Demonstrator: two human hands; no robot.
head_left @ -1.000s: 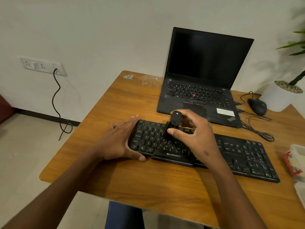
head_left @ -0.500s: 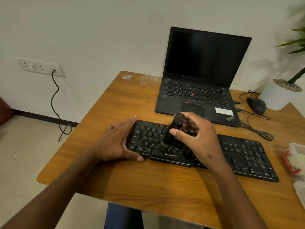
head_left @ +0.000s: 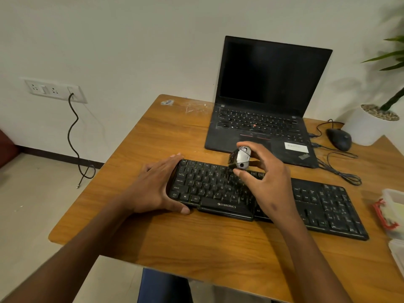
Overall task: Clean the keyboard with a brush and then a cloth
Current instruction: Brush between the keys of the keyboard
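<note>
Black keyboard (head_left: 328, 206) lies across the middle of the frame on the wooden table (head_left: 196, 243), running from centre toward the lower right, its near edge marked ZEBRONICS. Left hand (head_left: 153, 186) rests against the keyboard's left end: fingers straight and together along the far left corner, thumb lying along the near edge, palm on the table. Right hand (head_left: 266, 182) is raised over the middle key rows, fingers and thumb curled round a small dark brush (head_left: 239, 159); the grey-and-black handle end faces the camera, tilted toward the upper left. Bristles are not resolvable, and I cannot tell whether the brush touches the keys. Behind the keyboard, right of centre, an open black laptop (head_left: 262, 119) with a dark screen sits on the table. To its right, a black wired mouse (head_left: 340, 138), its cable looping toward the keyboard's far edge. Upper right: white pot with a green plant (head_left: 371, 125). Right edge: clear plastic container with red clip (head_left: 391, 211), contents unclear. Upper left: wall socket plate (head_left: 54, 90) with a black cable (head_left: 73, 136) hanging to the floor.
</note>
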